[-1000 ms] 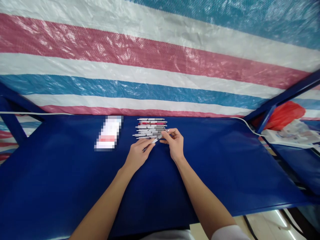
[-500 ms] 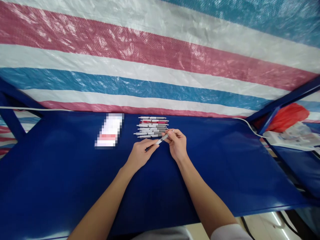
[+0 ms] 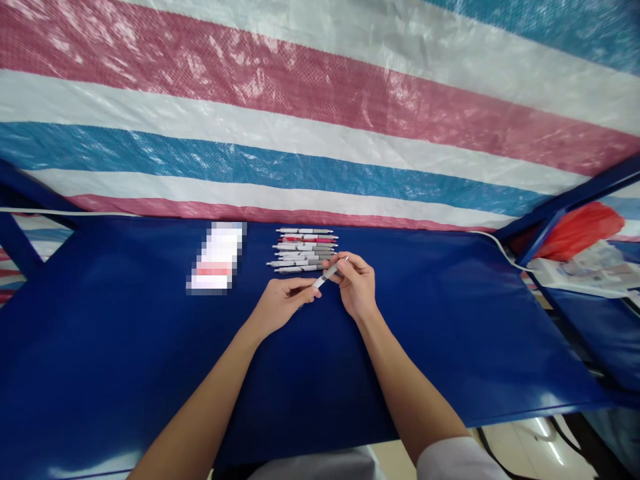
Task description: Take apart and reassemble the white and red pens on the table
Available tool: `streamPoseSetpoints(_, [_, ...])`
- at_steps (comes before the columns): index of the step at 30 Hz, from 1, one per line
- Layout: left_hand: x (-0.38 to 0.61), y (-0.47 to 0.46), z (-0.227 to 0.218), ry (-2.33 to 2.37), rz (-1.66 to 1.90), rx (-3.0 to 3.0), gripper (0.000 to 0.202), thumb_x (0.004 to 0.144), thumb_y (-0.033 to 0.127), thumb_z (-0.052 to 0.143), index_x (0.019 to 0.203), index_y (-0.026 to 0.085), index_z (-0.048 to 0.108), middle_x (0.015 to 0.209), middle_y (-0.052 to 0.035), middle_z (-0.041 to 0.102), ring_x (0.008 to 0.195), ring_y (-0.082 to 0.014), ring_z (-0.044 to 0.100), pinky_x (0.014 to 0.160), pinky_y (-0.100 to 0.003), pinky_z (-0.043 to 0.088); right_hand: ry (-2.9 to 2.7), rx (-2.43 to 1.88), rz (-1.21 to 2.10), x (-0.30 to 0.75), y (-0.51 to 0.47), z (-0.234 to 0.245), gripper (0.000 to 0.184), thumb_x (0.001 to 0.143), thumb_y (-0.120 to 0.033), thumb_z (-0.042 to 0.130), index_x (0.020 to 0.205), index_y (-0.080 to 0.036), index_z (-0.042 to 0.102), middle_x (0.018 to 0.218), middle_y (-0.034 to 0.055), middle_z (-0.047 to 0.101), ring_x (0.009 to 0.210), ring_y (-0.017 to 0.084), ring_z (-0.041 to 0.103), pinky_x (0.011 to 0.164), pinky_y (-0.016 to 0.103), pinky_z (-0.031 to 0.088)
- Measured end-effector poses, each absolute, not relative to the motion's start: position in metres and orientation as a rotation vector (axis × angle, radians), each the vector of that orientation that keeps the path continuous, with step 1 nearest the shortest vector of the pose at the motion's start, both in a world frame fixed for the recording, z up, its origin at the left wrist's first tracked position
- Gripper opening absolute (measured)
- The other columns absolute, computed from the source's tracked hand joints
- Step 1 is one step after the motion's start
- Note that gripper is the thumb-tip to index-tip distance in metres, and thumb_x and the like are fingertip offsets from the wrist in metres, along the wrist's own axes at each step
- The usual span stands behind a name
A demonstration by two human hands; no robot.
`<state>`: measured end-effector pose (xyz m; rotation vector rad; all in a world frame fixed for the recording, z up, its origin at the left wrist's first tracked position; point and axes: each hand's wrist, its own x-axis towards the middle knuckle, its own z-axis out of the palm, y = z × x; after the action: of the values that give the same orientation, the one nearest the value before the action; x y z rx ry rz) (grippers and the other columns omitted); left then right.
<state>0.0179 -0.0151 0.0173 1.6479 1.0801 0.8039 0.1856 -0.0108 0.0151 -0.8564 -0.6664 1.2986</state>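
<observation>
Between my hands a white and grey pen point(image 3: 327, 272) is held at a slant above the blue tabletop. My left hand point(image 3: 286, 301) pinches its lower left end, and the fingers cover that end. At the upper right end, my right hand point(image 3: 357, 283) grips the grey part between thumb and fingers. Just beyond, a row of several pens point(image 3: 303, 247) lies side by side on the table, mostly white and grey, one of them with red. My right fingertips are close to the right ends of the nearest pens.
A pixelated white rectangle point(image 3: 217, 259) lies left of the pens on the blue table point(image 3: 150, 360). Striped plastic sheeting point(image 3: 300, 127) hangs behind. To the right, past a blue frame bar point(image 3: 537, 239), are a red plastic bag point(image 3: 583, 230) and white packages point(image 3: 585, 277).
My left fingers have shifted on the pen; the dark length that showed by my left hand is now out of sight. My right hand keeps its grip. The view has moved slightly.
</observation>
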Motion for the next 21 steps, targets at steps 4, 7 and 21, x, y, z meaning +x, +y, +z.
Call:
streamPoseSetpoints(4, [0.020, -0.016, 0.016, 1.066, 0.878, 1.724, 0.018, 0.084, 0.032, 0.064, 0.092, 0.022, 0.075, 0.080, -0.0014, 0.075, 0.069, -0.0168, 0.069, 0.062, -0.024, 0.055, -0.624, -0.826, 1.328, 0.184, -0.009, 0.012, 0.024, 0.064, -0.035, 0.081, 0.072, -0.022, 0.062, 0.073, -0.0024, 0.072, 0.075, 0.018, 0.073, 0.064, 0.028, 0.061])
streamPoseSetpoints(7, [0.027, -0.019, 0.008, 1.115, 1.103, 1.891, 0.019, 0.084, 0.028, 0.065, 0.098, 0.022, 0.074, 0.086, -0.0030, 0.074, 0.072, -0.0160, 0.068, 0.068, -0.026, 0.055, -0.577, -0.802, 1.280, 0.181, -0.007, 0.011, 0.033, 0.061, -0.029, 0.083, 0.064, -0.020, 0.052, 0.066, -0.0072, 0.066, 0.063, 0.014, 0.071, 0.057, 0.024, 0.059])
streamPoseSetpoints(21, [0.023, -0.014, 0.015, 1.096, 0.838, 1.672, 0.024, 0.085, 0.034, 0.062, 0.100, 0.021, 0.074, 0.082, -0.0013, 0.076, 0.068, -0.0161, 0.070, 0.066, -0.025, 0.056, -0.677, -0.809, 1.313, 0.187, -0.010, 0.017, 0.021, 0.065, -0.028, 0.080, 0.075, -0.020, 0.063, 0.076, -0.0026, 0.072, 0.076, 0.016, 0.073, 0.066, 0.025, 0.060])
